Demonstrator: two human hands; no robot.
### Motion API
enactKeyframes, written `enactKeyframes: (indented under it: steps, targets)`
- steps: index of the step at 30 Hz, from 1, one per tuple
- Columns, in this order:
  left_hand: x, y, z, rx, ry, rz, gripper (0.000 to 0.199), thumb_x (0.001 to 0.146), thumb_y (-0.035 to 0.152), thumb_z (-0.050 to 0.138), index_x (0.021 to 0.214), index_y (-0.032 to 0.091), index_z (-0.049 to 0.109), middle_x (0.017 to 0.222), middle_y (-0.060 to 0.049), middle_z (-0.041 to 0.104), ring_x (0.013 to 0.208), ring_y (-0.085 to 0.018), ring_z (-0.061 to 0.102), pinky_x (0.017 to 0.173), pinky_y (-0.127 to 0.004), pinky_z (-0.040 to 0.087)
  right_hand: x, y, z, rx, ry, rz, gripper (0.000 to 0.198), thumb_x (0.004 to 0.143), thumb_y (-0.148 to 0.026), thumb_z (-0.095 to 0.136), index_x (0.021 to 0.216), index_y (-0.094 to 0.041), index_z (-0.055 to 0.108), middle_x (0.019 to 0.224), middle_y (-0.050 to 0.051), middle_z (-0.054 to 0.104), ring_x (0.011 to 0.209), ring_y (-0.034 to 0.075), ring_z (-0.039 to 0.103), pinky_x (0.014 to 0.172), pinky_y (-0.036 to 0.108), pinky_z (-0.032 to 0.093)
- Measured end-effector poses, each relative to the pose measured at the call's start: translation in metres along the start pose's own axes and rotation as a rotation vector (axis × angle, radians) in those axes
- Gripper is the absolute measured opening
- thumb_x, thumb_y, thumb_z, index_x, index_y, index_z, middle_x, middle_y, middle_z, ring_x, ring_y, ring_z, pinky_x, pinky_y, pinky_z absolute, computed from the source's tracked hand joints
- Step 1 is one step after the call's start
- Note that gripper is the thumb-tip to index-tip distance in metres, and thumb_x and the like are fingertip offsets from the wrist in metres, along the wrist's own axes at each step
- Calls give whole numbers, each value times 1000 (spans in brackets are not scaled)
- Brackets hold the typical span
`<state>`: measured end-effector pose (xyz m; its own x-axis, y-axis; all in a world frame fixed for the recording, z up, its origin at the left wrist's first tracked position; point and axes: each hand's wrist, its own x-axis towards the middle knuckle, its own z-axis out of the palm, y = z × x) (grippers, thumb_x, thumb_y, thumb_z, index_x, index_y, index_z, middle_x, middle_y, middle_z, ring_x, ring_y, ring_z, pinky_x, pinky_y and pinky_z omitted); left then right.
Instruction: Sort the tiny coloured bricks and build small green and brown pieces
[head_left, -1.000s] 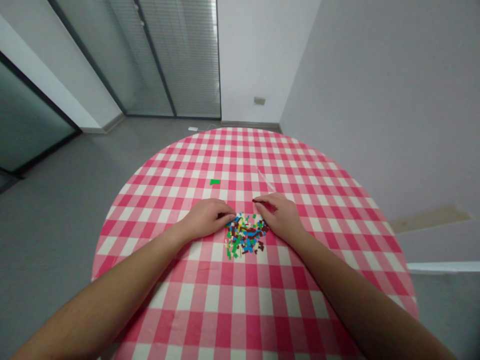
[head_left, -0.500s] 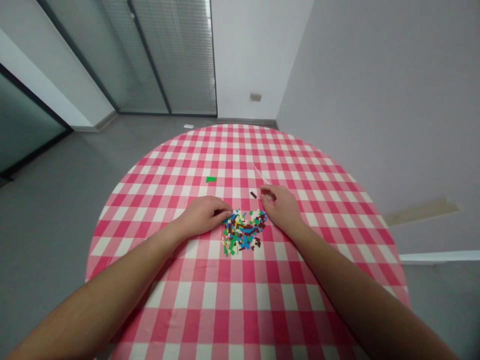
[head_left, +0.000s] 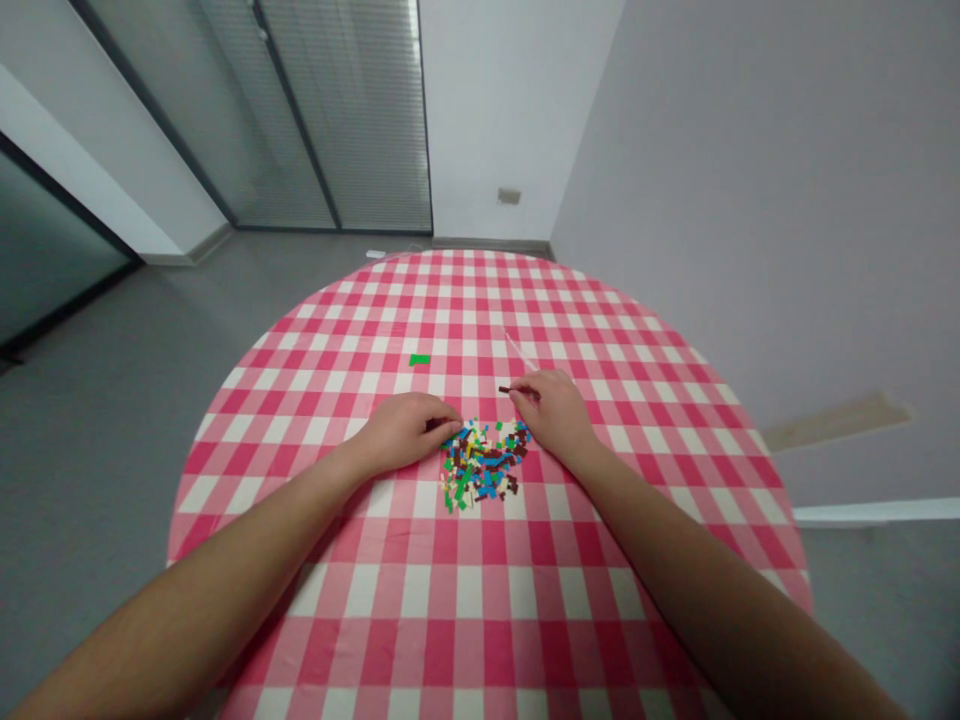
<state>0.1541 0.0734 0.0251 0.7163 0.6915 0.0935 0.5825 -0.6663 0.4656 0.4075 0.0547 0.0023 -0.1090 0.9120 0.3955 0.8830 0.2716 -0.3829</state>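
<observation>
A loose pile of small building bricks [head_left: 489, 466] in blue, green, brown, white and yellow lies on the checked tablecloth between my hands. At the pile's left edge rests my left hand [head_left: 403, 430], thumb and fingertips brought together; what they hold, if anything, is too small to make out. Just beyond the pile's right side, my right hand [head_left: 556, 408] pinches the end of a dark brown brick [head_left: 504, 389], which sticks out to the left of the fingertips. A flat green plate [head_left: 419, 359] lies by itself farther back, left of the brown brick.
The round table wears a red and white checked tablecloth [head_left: 450, 600]. A thin whitish strip [head_left: 519, 350] lies behind my right hand. Beyond the table stand a glass partition with blinds [head_left: 367, 120] and a pale wall [head_left: 750, 180] on the right.
My right hand has moved slightly left and its fingers have closed on the brown brick, which has turned from slanted to nearly level. My left hand stays at the pile.
</observation>
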Motion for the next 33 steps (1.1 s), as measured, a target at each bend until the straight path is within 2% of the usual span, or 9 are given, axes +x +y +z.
enactKeyframes:
  steps: [4,8,15,25,33]
  targets:
    - [1,-1,0,-2,-6,13,27,97,37,50,94,24,73,94,-2,75,85,-18,67,70,-28,43,0,1,-3,34,43,76,13,87,-21,63,91,-18,75,88,8,76,86,25,66,78,37,49]
    - [1,-1,0,-10,-8,23,27,97,37,49,94,24,73,93,-2,76,84,-18,67,71,-29,44,1,4,-4,23,70,95,11,83,-20,64,86,-20,75,87,7,76,84,25,67,78,38,50]
    - [1,-2,1,-12,-1,16,27,97,37,50,94,23,73,94,-3,75,85,-19,67,71,-28,44,1,5,-2,12,43,-8,15,86,-20,61,83,-19,76,83,7,76,78,24,66,77,38,50]
    - [0,1,-1,-15,-9,14,26,97,35,50,91,23,72,91,-2,75,81,-18,66,68,-28,42,-1,4,-1,91,52,-135,23,87,-16,54,91,-17,77,92,10,77,87,24,68,85,39,51]
    - [0,1,-1,-23,-5,9,27,97,37,50,92,23,73,92,-3,75,82,-18,66,69,-29,43,0,5,1,3,24,-159,29,91,-17,50,102,-16,77,103,12,75,99,28,66,93,45,49]
